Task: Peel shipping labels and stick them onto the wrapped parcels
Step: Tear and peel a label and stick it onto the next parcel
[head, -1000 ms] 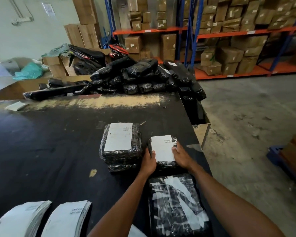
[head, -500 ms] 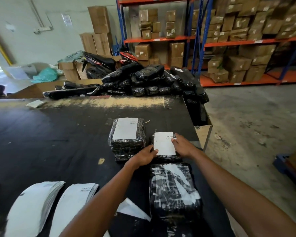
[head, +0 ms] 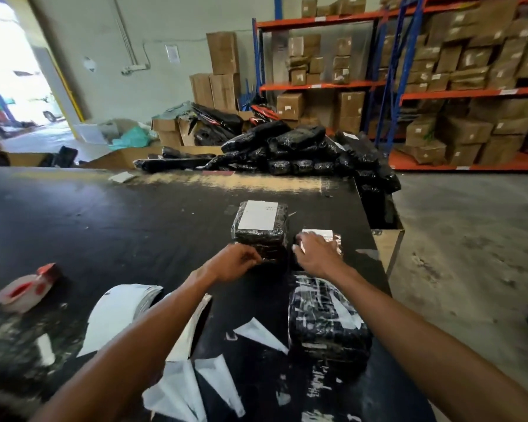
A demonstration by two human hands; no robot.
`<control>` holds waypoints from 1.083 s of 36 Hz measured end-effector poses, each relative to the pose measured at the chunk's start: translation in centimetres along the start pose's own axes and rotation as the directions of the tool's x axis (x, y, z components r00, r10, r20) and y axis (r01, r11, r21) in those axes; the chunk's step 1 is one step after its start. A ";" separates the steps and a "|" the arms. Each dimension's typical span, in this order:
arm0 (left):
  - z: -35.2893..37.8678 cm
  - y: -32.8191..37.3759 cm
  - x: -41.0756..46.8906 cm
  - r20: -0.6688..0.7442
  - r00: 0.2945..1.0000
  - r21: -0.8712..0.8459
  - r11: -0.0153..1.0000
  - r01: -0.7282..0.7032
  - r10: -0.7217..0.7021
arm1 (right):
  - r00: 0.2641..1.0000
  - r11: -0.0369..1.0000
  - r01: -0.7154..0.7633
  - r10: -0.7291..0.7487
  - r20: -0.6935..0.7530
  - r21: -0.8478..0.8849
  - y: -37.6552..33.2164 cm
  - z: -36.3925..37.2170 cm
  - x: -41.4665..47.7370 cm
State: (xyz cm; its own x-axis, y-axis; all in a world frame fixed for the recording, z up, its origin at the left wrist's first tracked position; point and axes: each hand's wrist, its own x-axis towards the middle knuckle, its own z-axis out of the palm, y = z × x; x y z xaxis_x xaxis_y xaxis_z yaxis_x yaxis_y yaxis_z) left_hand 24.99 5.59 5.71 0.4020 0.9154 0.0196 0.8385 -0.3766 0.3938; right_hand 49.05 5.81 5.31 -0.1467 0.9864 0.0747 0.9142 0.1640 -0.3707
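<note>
Centrally on the black counter (head: pixel 104 226), a small wrapped parcel (head: pixel 336 243) with a white label (head: pixel 317 233) on top is covered by the right hand (head: pixel 316 254), fingers spread flat rather than closed around it. Just to its left, a stack of wrapped parcels (head: pixel 261 239) with its own label (head: pixel 258 214) is touched at its near edge by the left hand (head: pixel 235 263), fingers curled; whether anything is gripped cannot be told. A larger parcel (head: pixel 326 318) lies nearer, label sheets (head: pixel 119 312) lie near left, and a tape dispenser (head: pixel 28 287) sits far left. More black parcels (head: pixel 290 147) are heaped at the far edge.
</note>
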 end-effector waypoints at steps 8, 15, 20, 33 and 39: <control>-1.6 -5.5 -6.0 -0.021 0.993 0.100 0.988 0.114 -0.112 | 0.973 0.973 0.230 -0.230 0.023 -0.006 -7.6 4.1 -2.3; -2.2 -11.7 -10.4 0.048 0.986 0.112 0.982 0.151 -0.157 | 0.944 0.958 0.288 -0.285 0.164 0.009 -13.4 9.7 -3.3; -1.2 -15.9 -12.5 0.162 0.951 0.156 0.959 0.238 -0.262 | 0.932 0.955 0.296 -0.285 0.225 -0.015 -16.6 14.1 -3.7; 1.5 -20.4 -14.0 0.273 0.946 0.075 0.984 0.160 -0.175 | 0.944 0.966 0.246 -0.219 0.247 -0.081 -17.7 19.7 -4.0; 0.1 -19.2 -13.2 0.197 0.970 0.089 0.988 0.129 -0.144 | 0.953 0.963 0.264 -0.252 0.171 -0.051 -17.7 19.2 -3.7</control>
State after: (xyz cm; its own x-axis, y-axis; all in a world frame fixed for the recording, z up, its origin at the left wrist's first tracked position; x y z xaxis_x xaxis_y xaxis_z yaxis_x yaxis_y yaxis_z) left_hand 3.61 0.75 -2.21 0.3414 0.9142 -0.2184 0.9127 -0.2670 0.3094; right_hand 26.12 -0.49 -6.14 -0.4347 0.9006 0.0067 0.8611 0.4178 -0.2897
